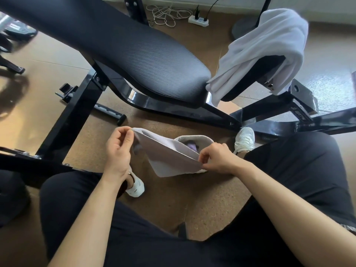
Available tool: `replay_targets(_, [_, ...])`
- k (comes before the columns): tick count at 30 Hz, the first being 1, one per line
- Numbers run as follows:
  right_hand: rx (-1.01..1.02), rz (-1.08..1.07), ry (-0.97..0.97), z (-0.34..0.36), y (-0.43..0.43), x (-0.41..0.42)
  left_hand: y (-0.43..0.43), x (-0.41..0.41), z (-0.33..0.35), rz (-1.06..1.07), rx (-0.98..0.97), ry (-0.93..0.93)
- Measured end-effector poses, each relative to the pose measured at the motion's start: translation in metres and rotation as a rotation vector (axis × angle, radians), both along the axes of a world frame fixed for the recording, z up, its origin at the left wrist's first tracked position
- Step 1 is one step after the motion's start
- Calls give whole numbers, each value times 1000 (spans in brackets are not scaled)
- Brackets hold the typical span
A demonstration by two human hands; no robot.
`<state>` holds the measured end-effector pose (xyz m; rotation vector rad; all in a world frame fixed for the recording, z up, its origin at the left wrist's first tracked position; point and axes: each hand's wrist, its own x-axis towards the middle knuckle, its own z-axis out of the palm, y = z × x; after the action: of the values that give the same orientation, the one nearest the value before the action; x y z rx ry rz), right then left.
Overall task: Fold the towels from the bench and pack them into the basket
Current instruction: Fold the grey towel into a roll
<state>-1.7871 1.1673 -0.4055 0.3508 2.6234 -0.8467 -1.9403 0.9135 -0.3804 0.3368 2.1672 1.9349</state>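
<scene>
Bare forearms, black trousers (300, 170), white sneakers (244, 140).

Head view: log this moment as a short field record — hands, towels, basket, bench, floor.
left hand: pinches one corner of the held towel
right hand: pinches the opposite corner
held towel: pale, stretched between both hands, above the basket
basket: on the floor between the feet, largely hidden by the towel; something purple inside
waiting towel: white, draped unfolded over the bench's far pad
bench: black, near pad bare
floor: brown; power strip by the wall
</scene>
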Motion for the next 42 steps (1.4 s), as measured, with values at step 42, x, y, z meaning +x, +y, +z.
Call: replay_targets(42, [-37, -422, 400, 19, 64, -13, -14, -13, -17, 34, -373, 6])
